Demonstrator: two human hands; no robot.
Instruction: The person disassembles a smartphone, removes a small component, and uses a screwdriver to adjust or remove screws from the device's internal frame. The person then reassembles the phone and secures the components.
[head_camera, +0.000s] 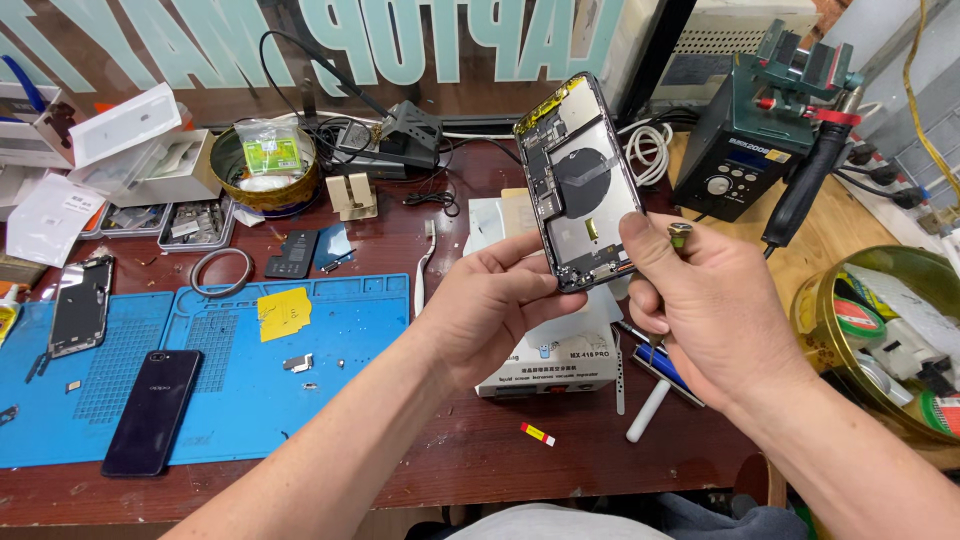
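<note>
An opened dark phone housing with its circular coil and small boards exposed (580, 180) is held upright above the middle of the reddish-brown wooden workbench (480, 460), its open inner face turned toward the camera, apparently so that the interior can be looked over. It is gripped at its lower end by both hands. The left hand (490, 300) is closed around the lower left edge, the thumb laid along the frame and the fingers curled behind. The right hand (700, 310) is pinched on the lower right corner with thumb and forefinger, the remaining fingers folded under; whether anything else is held there cannot be told.

Directly beneath the hands a flat white boxed device (550, 365) is lying on the bench, and a white-handled tool (650, 408) and a small red-and-yellow tag (537, 433) are seen beside it. To the left, a blue silicone work mat (330, 400) is spread, on which a dark glossy smartphone (152, 410), a yellow slip of paper (284, 313) and scattered small parts are placed. A second stripped phone frame (80, 305) is laid at the mat's far left corner.

Farther back, a round gold-coloured tin with packets inside (265, 165), white cartons (130, 125) and trays of small parts (195, 222) are crowded together. At the far right a dark green hot-air rework station with a black-and-red handpiece (760, 130) is stood, and an open round green tin of tape rolls (880, 330) is set close to the right forearm, narrowing the room on that side.
</note>
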